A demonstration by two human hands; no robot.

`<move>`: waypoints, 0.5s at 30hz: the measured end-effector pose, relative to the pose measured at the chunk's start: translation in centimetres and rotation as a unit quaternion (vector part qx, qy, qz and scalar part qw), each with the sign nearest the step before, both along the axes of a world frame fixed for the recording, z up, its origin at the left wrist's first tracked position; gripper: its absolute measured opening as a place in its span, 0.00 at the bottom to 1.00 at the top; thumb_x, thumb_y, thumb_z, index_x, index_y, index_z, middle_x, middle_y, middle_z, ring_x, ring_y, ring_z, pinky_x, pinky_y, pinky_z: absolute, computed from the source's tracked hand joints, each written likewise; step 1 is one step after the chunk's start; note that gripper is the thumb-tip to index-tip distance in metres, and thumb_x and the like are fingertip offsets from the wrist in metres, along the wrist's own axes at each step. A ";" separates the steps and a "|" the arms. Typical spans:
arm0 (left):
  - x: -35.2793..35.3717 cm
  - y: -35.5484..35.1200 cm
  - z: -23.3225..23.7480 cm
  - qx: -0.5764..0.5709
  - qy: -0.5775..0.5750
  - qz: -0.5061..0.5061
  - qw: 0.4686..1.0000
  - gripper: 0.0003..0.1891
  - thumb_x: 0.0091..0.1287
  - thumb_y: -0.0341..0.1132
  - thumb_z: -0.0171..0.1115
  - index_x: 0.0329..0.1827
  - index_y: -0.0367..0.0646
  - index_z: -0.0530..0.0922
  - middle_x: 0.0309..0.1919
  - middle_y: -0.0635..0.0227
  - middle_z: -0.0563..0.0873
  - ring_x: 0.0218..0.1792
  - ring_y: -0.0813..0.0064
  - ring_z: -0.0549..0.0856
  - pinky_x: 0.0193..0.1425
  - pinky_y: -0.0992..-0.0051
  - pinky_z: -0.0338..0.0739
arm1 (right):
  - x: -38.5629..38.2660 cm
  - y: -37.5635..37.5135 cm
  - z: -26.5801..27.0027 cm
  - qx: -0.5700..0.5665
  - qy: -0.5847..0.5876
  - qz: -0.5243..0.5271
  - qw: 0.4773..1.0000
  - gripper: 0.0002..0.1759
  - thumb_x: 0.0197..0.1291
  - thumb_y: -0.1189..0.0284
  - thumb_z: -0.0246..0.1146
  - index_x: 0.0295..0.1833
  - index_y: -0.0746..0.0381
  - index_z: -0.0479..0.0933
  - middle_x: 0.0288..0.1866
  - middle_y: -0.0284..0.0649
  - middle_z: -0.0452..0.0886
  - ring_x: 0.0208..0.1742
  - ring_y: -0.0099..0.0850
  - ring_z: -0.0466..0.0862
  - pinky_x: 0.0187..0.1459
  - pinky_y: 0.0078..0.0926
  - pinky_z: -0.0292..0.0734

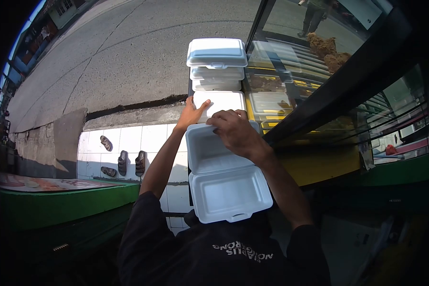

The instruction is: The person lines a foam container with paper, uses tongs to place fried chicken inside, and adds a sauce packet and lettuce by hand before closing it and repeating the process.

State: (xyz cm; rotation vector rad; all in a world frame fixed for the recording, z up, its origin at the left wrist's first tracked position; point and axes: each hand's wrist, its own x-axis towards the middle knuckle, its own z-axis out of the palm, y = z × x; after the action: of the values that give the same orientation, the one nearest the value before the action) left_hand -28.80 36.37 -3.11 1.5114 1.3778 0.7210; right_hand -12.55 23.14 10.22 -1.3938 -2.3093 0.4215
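An open white foam takeaway box [231, 193] lies right in front of my body, its lid [209, 152] tipped back away from me. My right hand [236, 133] has its fingers curled over the far edge of that lid. Beyond it sits a closed foam box [224, 102]. My left hand [193, 114] is at the near left corner of this closed box, thumb on top and fingers along its left side. Both the open box's base and the visible lid interior hold nothing.
More closed foam boxes are stacked behind, topped by one [217, 52]. To the right stands a glass display case [281, 90] with fried food [321, 45] on a rack and a dark frame. Sandals [123, 163] lie on white tiles [152, 138] at left, beside the road [128, 62]. A person [314, 16] appears beyond the glass.
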 end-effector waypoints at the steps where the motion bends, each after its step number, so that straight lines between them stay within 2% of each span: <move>1: -0.3 0.1 0.0 -0.020 0.000 -0.001 1.000 0.53 0.59 0.67 0.63 0.69 0.27 0.57 0.59 0.40 0.76 0.62 0.53 0.77 0.64 0.64 0.71 | -0.1 -0.1 0.0 0.001 0.001 0.000 1.000 0.13 0.61 0.74 0.63 0.53 0.55 0.79 0.52 0.36 0.79 0.59 0.33 0.77 0.65 0.42 0.60; 3: -0.7 -0.1 0.6 -0.041 0.002 -0.002 0.999 0.53 0.59 0.67 0.63 0.71 0.28 0.56 0.59 0.40 0.75 0.62 0.54 0.77 0.64 0.64 0.71 | -0.1 -0.4 -0.1 0.063 -0.016 -0.006 0.998 0.17 0.61 0.73 0.64 0.56 0.54 0.78 0.57 0.38 0.77 0.62 0.34 0.75 0.66 0.43 0.60; 5: -0.9 -0.6 2.1 -0.074 -0.034 -0.006 0.997 0.54 0.59 0.70 0.60 0.72 0.28 0.55 0.61 0.41 0.74 0.62 0.55 0.76 0.63 0.65 0.72 | -0.2 -0.5 0.3 0.065 -0.027 -0.011 0.997 0.19 0.60 0.73 0.64 0.58 0.54 0.77 0.60 0.40 0.76 0.64 0.35 0.74 0.66 0.42 0.60; 9: -1.9 0.6 0.6 -0.062 -0.050 -0.015 0.997 0.53 0.61 0.72 0.55 0.72 0.30 0.55 0.62 0.43 0.72 0.62 0.55 0.76 0.60 0.63 0.75 | -0.3 -1.1 0.9 0.075 -0.057 -0.034 0.995 0.25 0.59 0.71 0.66 0.63 0.54 0.74 0.65 0.41 0.72 0.68 0.38 0.70 0.68 0.43 0.59; 11: -2.3 0.0 1.5 -0.117 -0.129 -0.005 0.985 0.50 0.63 0.72 0.50 0.73 0.36 0.55 0.61 0.46 0.71 0.58 0.56 0.78 0.54 0.61 0.78 | -0.4 -1.7 1.5 0.098 -0.047 -0.043 0.993 0.26 0.58 0.71 0.67 0.63 0.55 0.73 0.66 0.41 0.71 0.69 0.38 0.69 0.68 0.43 0.59; 12: -2.6 -0.1 1.3 -0.118 -0.129 -0.003 0.985 0.50 0.63 0.72 0.50 0.73 0.36 0.55 0.61 0.46 0.71 0.58 0.56 0.78 0.54 0.61 0.78 | -0.5 -2.2 1.9 0.119 -0.037 -0.053 0.991 0.27 0.58 0.71 0.67 0.64 0.56 0.73 0.67 0.41 0.70 0.70 0.38 0.68 0.69 0.44 0.58; 14: -3.7 -0.2 0.5 -0.127 -0.154 0.046 0.979 0.47 0.64 0.72 0.48 0.73 0.42 0.57 0.59 0.49 0.71 0.52 0.59 0.79 0.51 0.60 0.79 | -0.5 -3.9 3.4 0.129 -0.008 -0.047 0.990 0.25 0.58 0.71 0.67 0.62 0.59 0.74 0.66 0.42 0.71 0.68 0.39 0.70 0.67 0.44 0.61; 15: -4.5 -0.7 0.7 -0.130 -0.155 0.060 0.977 0.47 0.64 0.73 0.46 0.76 0.46 0.53 0.61 0.50 0.73 0.52 0.61 0.78 0.53 0.59 0.77 | -0.3 -5.1 3.9 0.138 0.020 -0.042 0.989 0.23 0.58 0.71 0.67 0.59 0.61 0.75 0.64 0.43 0.72 0.66 0.39 0.71 0.65 0.44 0.64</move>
State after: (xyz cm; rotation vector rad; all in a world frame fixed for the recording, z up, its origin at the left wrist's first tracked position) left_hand -33.25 35.66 -2.43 1.0683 1.2757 0.7824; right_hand -12.83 18.06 14.13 -1.3263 -2.1701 0.0966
